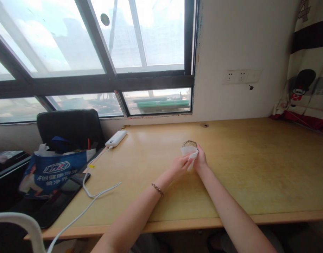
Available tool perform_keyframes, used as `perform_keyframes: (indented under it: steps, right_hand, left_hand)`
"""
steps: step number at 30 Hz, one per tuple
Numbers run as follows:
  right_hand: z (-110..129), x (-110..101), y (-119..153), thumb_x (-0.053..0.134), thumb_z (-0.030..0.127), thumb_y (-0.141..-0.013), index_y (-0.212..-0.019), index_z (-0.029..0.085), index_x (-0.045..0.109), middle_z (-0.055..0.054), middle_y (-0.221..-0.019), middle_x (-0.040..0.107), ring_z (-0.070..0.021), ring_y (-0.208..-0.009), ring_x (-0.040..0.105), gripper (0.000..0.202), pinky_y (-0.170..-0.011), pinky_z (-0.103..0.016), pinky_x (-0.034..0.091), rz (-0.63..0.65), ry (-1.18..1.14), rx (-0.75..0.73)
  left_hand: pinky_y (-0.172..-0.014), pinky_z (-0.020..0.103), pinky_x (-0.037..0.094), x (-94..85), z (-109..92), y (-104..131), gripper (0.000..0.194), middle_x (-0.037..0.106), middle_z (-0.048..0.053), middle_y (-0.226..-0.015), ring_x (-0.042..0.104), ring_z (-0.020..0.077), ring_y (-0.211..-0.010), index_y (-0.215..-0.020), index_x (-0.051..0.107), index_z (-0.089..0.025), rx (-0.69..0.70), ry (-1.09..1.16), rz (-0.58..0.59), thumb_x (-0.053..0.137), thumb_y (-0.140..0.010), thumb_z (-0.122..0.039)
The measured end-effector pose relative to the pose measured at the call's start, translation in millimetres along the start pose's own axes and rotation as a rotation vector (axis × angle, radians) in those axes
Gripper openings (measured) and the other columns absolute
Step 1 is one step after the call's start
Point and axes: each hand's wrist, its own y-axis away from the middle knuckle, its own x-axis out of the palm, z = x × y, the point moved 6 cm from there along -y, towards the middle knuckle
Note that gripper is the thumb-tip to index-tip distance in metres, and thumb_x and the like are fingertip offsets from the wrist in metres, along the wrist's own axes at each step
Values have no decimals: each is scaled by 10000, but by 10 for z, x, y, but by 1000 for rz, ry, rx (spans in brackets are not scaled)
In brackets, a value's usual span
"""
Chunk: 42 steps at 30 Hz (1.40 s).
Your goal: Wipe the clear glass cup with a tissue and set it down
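Note:
Over the middle of the wooden desk [246, 168], both hands meet around a small clear object with a dark, angular rim [190, 143], which looks like glass; its lower part is covered. My left hand [182, 163], a bracelet at its wrist, is closed on a white tissue [189, 151] and presses it against the near side of that object. From the right, my right hand [200, 160] wraps around the side of the glass-like object, its fingers partly hidden behind the tissue.
A white power bank [116, 138] with a white cable [94, 196] lies at the desk's left. Beyond the left edge are a black chair [70, 123] and a blue bag [58, 168]. A window and wall sockets [242, 76] are behind, a curtain [309, 70] at right.

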Motion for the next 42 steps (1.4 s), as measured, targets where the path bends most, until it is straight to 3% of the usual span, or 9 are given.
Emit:
perform_keyframes:
  steps: [3, 6, 11, 17, 20, 23, 28, 35, 42]
  right_hand:
    - [12, 15, 8, 339, 484, -793, -637, 166, 565, -40, -570, 626, -167, -557, 592, 420, -558, -277, 467, 18, -30, -6]
    - [21, 8, -4, 320, 444, -807, -673, 171, 584, -32, -600, 638, -161, -575, 595, 403, -568, -272, 472, 4, -101, -9]
    - [16, -50, -38, 344, 404, -806, -760, 176, 594, -30, -680, 656, -156, -628, 603, 342, -559, -270, 479, -66, -176, 19]
    - [-67, -74, -23, 433, 439, -757, -653, 169, 565, -23, -532, 611, -147, -494, 561, 318, -489, -273, 465, -124, -128, 116]
    - [-87, -71, 11, 433, 491, -735, -597, 163, 545, -52, -552, 623, -169, -500, 568, 374, -481, -306, 464, -154, -42, 144]
    - [-64, -56, 29, 412, 542, -726, -598, 167, 543, -58, -569, 627, -179, -494, 570, 418, -459, -313, 453, -149, 15, 105]
    - [25, -99, 19, 390, 586, -716, -611, 175, 525, -43, -556, 623, -176, -479, 570, 446, -405, -276, 421, -202, 138, -51]
    - [226, -207, 47, 415, 581, -714, -562, 168, 553, -44, -490, 610, -149, -452, 544, 461, -435, -247, 390, -351, 428, -353]
    - [135, -132, -57, 332, 632, -717, -667, 145, 593, -52, -623, 638, -144, -565, 565, 555, -518, -235, 405, -191, 393, -270]
  left_hand:
    - [-848, 268, 412, 31, -80, 25, 376, 452, 17, -1248, 514, 157, -1019, -1199, 439, -258, 153, -222, 114, 286, -858, -286]
    - [-817, 285, 434, -1, -54, 40, 380, 418, 2, -1276, 540, 162, -977, -1215, 406, -297, 199, -463, 145, 327, -843, -271]
    - [-816, 313, 437, -124, -6, 25, 400, 376, 20, -1305, 531, 182, -983, -1236, 380, -292, 158, -576, 30, 345, -839, -253]
    - [-865, 290, 409, -266, 77, -3, 368, 424, 17, -1271, 482, 174, -1062, -1208, 418, -276, -22, -172, -221, 301, -861, -306]
    - [-736, 282, 466, -257, 277, -25, 363, 610, 60, -969, 572, 181, -861, -1008, 563, -184, -196, 109, -302, 323, -839, -397]
    - [-534, 232, 471, -182, 490, -32, 407, 593, 35, -662, 567, 141, -604, -793, 572, -128, -373, 412, -326, 380, -780, -487]
    - [-470, 236, 465, -13, 590, -28, 463, 589, 42, -611, 563, 130, -496, -781, 540, -105, -478, 695, -262, 449, -702, -553]
    - [-578, 296, 491, 145, 560, 0, 560, 630, 91, -666, 606, 167, -555, -830, 556, -77, -547, 915, -138, 450, -680, -606]
    - [-541, 280, 491, 90, 596, 4, 453, 625, 77, -690, 587, 145, -512, -835, 567, -82, -514, 930, -144, 562, -661, -500]
